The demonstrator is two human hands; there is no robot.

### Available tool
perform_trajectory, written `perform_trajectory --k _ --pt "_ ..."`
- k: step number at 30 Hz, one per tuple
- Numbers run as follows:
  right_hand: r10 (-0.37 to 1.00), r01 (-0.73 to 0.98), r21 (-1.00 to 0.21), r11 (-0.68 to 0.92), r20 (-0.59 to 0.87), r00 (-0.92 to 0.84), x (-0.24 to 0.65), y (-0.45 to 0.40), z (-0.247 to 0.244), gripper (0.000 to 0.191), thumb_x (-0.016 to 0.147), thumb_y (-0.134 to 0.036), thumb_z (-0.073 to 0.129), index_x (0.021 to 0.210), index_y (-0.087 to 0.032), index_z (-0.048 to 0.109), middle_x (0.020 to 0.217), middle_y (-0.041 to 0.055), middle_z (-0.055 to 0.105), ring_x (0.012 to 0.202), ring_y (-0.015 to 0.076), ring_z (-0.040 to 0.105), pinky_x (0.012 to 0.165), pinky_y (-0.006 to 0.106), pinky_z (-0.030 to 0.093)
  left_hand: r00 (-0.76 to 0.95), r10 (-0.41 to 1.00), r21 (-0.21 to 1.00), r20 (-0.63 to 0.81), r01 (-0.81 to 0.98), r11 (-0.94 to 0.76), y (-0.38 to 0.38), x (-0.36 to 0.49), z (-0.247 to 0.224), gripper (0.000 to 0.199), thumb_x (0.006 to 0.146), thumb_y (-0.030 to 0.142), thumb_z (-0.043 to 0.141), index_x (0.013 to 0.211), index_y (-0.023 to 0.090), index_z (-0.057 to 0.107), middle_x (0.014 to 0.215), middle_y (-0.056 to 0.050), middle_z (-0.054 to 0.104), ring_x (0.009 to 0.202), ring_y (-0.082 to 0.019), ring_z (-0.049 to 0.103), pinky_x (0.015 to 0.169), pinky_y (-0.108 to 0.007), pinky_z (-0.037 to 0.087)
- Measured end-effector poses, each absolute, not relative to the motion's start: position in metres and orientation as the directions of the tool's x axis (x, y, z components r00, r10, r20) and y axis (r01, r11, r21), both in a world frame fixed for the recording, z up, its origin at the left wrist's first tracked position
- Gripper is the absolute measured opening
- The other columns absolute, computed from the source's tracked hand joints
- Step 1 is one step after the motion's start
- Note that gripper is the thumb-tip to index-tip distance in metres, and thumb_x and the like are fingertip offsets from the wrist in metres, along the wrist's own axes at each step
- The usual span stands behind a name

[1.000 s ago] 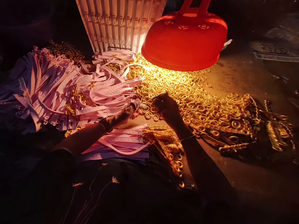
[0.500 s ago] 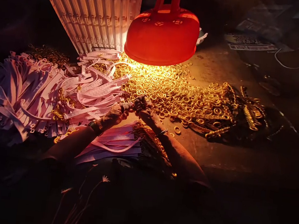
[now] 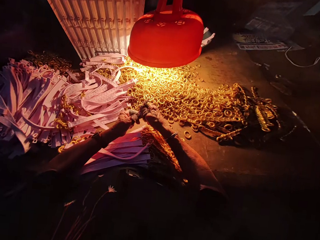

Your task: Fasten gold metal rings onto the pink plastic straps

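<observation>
My left hand (image 3: 124, 120) and my right hand (image 3: 152, 115) meet fingertip to fingertip at the near edge of a heap of gold rings (image 3: 177, 93). Both are closed, their fingers pinched together, and whatever sits between them is too small and dark to make out. Coverings seem to wrap some fingertips. Under my forearms lies a stack of pink straps (image 3: 126, 149), with gold rings (image 3: 161, 145) bunched along its right side. To the left spreads a large pile of loose pink straps (image 3: 43, 99), a few gold pieces among them.
A red lamp (image 3: 166, 39) hangs low over the rings and lights them. Behind it on the left stands a ribbed panel (image 3: 97, 12). Gold rings in chain-like rows (image 3: 233, 132) lie at the right. Printed paper (image 3: 258, 44) and a white cord (image 3: 302, 63) are farther back.
The whole view has shifted slightly, so the lamp and ring heap appear farther left. My hands remain together, with a small change in how the fingers are turned.
</observation>
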State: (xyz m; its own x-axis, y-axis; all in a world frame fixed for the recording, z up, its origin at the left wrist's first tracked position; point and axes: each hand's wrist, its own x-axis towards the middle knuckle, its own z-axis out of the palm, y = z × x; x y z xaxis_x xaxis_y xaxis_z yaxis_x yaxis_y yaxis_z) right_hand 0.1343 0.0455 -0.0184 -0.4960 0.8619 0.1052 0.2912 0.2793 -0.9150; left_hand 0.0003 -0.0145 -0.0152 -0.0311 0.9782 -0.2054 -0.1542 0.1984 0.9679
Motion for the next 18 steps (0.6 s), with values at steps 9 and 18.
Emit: perform_trajectory --k 9,18 --pt "0.771 0.443 -0.763 0.470 0.110 -0.628 0.150 0.024 0.018 0.024 0.090 -0.039 0.055 0.100 -0.017 0.050 0.072 -0.0007 0.054 0.059 0.0099 0.043 0.056 0.023 0.031 0.029 0.929 0.911 -0.370 -0.187 0.369 -0.014 -0.017 0.028 0.038 0.063 0.033 0.080 0.051 0.015 0.049 0.041 0.007 0.037 0.037 -0.001 0.024 0.040 -0.020 0.013" --pt "0.748 0.647 -0.450 0.615 0.075 -0.659 0.166 -0.059 0.017 0.037 0.100 -0.044 0.039 0.102 -0.012 0.057 0.071 0.0126 0.061 0.059 0.0197 0.054 0.054 0.030 0.025 0.207 0.868 0.883 -0.451 -0.034 0.468 -0.063 -0.023 0.037 0.026 0.063 0.036 0.080 0.061 0.013 0.067 0.047 0.002 0.048 0.042 -0.004 0.032 0.041 -0.021 0.016"
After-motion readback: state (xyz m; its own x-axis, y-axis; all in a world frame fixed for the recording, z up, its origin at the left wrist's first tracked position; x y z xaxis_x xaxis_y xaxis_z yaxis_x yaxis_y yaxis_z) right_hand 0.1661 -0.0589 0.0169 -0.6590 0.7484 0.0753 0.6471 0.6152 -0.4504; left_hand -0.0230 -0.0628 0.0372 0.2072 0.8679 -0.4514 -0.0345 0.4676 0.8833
